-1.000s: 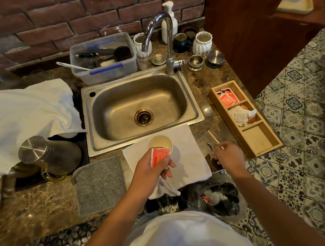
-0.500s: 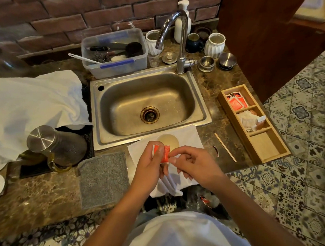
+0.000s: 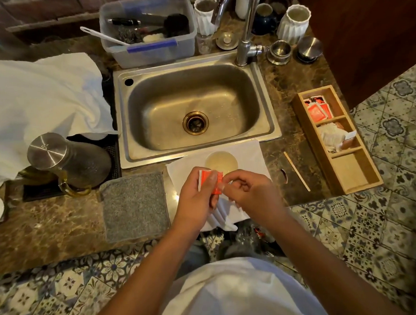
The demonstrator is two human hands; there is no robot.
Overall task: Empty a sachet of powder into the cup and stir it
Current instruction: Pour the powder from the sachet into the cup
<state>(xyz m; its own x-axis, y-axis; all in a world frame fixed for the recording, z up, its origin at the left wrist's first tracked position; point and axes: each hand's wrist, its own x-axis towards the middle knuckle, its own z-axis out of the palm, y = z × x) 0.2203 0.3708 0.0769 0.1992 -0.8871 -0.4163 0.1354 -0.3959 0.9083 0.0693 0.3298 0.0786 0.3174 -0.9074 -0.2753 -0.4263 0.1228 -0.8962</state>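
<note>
head view: looking down at a marble counter in front of a steel sink [image 3: 193, 109].
sachet: small orange sachet [image 3: 211, 181] held just above the near rim of the cup [image 3: 221, 161], which sits on a white napkin [image 3: 251, 154].
left hand: left hand [image 3: 195, 202] pinches the sachet's left side.
right hand: right hand [image 3: 249, 193] pinches its right edge, fingers curled.
handling: likely light, thin and crinkly; best taken at the top corners to tear, since powder could spill.
nearby: wooden stir stick [image 3: 296, 171] lies right of the napkin, beside a wooden organiser [image 3: 365, 171] holding more sachets; grey mat [image 3: 134, 205] to the left.
obstacles: nothing between sachet and cup.
</note>
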